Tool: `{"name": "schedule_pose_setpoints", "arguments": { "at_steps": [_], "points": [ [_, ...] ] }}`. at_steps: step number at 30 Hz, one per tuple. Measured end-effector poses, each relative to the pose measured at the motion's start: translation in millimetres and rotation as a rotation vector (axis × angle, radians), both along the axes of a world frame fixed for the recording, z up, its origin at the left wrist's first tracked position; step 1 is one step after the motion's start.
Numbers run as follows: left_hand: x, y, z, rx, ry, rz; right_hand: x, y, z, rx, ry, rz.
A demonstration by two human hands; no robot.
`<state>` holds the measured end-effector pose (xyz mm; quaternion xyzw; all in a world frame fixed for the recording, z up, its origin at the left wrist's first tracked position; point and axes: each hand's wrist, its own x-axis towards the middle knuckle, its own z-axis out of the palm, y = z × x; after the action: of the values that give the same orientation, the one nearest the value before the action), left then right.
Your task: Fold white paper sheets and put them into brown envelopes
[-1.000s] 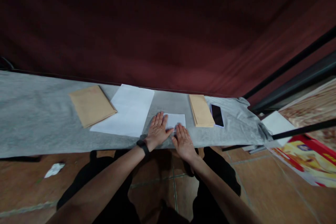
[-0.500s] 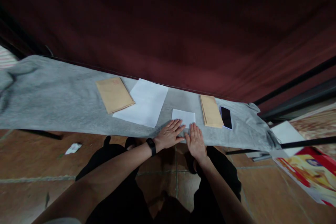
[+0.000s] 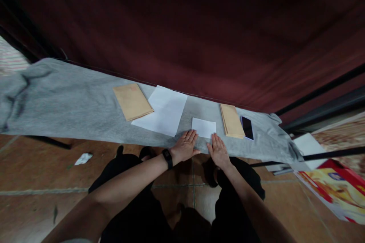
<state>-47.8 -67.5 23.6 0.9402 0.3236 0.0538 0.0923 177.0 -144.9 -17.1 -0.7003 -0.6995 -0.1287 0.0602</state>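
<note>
Head view, small paper rectangle point(image 3: 203, 127), rumpled cloth point(image 3: 85, 102)

On the cloth point(image 3: 80, 100), a sheet point(image 3: 167, 110) is overlapped along its left side by the left envelope point(image 3: 132, 101). To its right, a slip point(image 3: 203, 126) is flanked at its near corners by the left hand point(image 3: 185, 146) and right hand point(image 3: 219, 153). Farther right, the right envelope point(image 3: 233, 121) is placed just left of a phone point(image 3: 247, 128). The cloth is backed by a curtain point(image 3: 182, 38). A scrap point(image 3: 83, 158) is seen on the floor point(image 3: 281, 197), near left; a box point(image 3: 332, 188), near right.
</note>
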Motion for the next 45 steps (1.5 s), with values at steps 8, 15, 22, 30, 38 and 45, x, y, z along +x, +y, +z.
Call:
{"name": "schedule_pose_setpoints", "arguments": {
  "at_steps": [8,15,22,30,38,45],
  "points": [
    [2.8,8.3,28.4,-0.006,-0.021,0.096,-16.5,15.8,34.0,-0.144,-0.115,-0.065],
    [2.8,46.5,36.3,0.068,-0.072,0.027,-17.5,31.0,60.0,-0.138,0.015,-0.078],
    [9.7,52.0,27.7,0.123,-0.042,-0.068,-10.6,49.0,77.3,-0.224,0.048,-0.077],
    [20.9,77.6,49.0,0.014,-0.308,0.094,19.8,68.5,74.1,-0.168,0.465,0.007],
    [31.7,103.8,58.3,-0.688,-0.973,0.428,56.2,90.1,81.5,0.041,1.324,-0.040],
    [48.7,94.6,35.4,-0.985,-0.962,0.443,50.6,99.4,65.2,-0.011,1.360,-0.173]
  ]
}}
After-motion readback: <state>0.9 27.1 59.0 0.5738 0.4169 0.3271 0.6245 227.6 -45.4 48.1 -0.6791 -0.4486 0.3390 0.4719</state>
